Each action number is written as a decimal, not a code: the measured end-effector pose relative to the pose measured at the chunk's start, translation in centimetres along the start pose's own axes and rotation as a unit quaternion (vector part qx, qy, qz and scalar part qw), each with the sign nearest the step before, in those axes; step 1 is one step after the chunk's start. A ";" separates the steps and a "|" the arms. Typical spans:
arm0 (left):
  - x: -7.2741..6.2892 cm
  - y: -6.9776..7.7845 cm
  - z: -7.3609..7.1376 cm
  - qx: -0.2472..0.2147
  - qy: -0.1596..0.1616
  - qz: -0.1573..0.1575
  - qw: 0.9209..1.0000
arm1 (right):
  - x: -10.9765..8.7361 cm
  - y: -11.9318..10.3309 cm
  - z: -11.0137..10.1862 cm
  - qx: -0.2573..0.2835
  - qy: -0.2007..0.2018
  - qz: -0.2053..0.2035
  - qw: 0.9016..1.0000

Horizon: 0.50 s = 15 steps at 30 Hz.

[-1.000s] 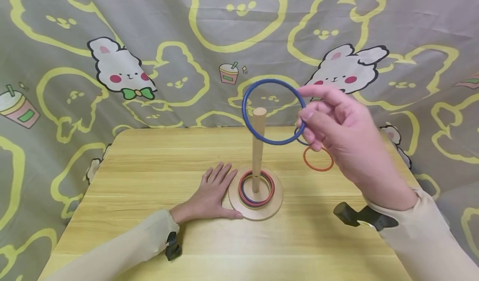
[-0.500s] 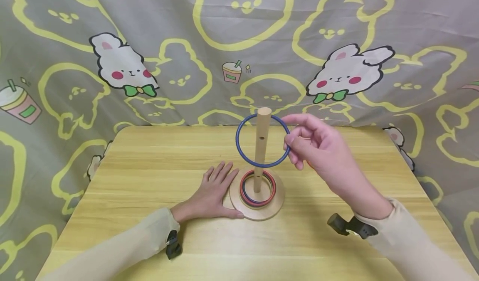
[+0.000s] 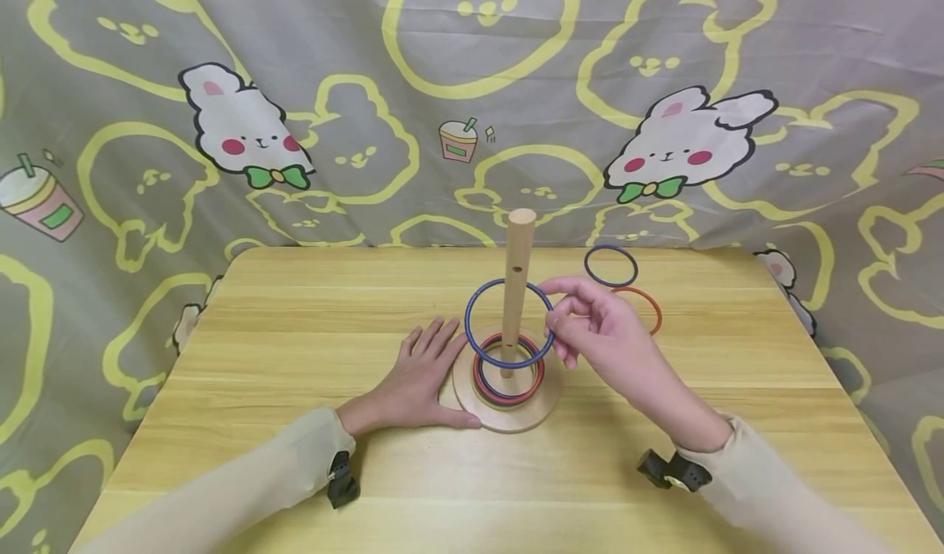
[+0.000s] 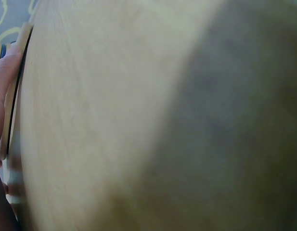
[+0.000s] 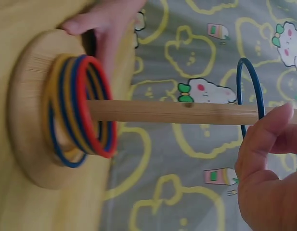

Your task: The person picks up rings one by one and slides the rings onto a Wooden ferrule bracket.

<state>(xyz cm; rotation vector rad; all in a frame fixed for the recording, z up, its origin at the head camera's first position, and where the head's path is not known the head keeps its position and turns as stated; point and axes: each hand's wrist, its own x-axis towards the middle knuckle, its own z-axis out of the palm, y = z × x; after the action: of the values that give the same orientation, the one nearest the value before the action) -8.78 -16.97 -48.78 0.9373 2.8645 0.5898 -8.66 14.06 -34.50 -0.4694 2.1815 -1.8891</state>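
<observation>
My right hand pinches a blue ring at its right side between thumb and fingers. That ring encircles the upright wooden post, partway down it and above the rings stacked below. The post rises from a round wooden base. Around its foot lies a stack of red, blue and yellow rings, with a red ring on top in the right wrist view. Fingers spread, my left hand rests at the left of the base, its thumb at the front rim. In the left wrist view the thumb lies along the base's edge.
Behind my right hand, another blue ring and an orange-red ring lie on the wooden table. The hand covers part of the orange-red one. A patterned grey curtain hangs behind the table's back edge.
My right hand has moved left and down with the blue ring, from beside the post's top to partway down, with the post now through the ring. My left hand stays put.
</observation>
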 end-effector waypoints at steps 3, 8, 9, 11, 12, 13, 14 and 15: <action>0.1 0.0 -0.1 -0.001 -0.003 0.000 1.000 | -0.2 1.2 0.1 0.004 0.003 0.011 1.000; 0.1 0.1 -0.1 0.001 -0.001 0.000 1.000 | -0.4 3.4 0.4 0.012 -0.002 0.027 1.000; 0.1 0.1 -0.1 0.002 -0.001 0.000 1.000 | -0.4 3.9 0.4 0.012 -0.004 0.029 0.999; 0.1 0.0 0.0 0.003 0.001 0.001 1.000 | -0.4 4.8 0.5 0.011 -0.007 0.035 0.999; 0.1 0.0 0.0 0.002 0.001 0.001 1.000 | -0.3 5.2 0.5 0.011 -0.009 0.039 0.999; 0.1 0.0 0.0 0.003 0.000 0.001 1.000 | -0.3 5.6 0.6 0.011 -0.009 0.044 0.999; 0.1 0.0 0.0 0.003 0.000 0.001 1.000 | -0.3 6.0 0.6 0.011 -0.010 0.049 0.999; 0.1 0.0 0.0 0.002 -0.001 0.001 1.000 | -0.2 6.4 0.7 0.008 -0.011 0.054 0.998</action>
<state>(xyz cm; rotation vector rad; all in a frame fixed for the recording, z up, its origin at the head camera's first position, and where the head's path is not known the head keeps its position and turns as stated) -8.83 -16.88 -48.78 0.9410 2.8648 0.5825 -8.82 14.30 -40.89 -0.3590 2.1307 -1.8345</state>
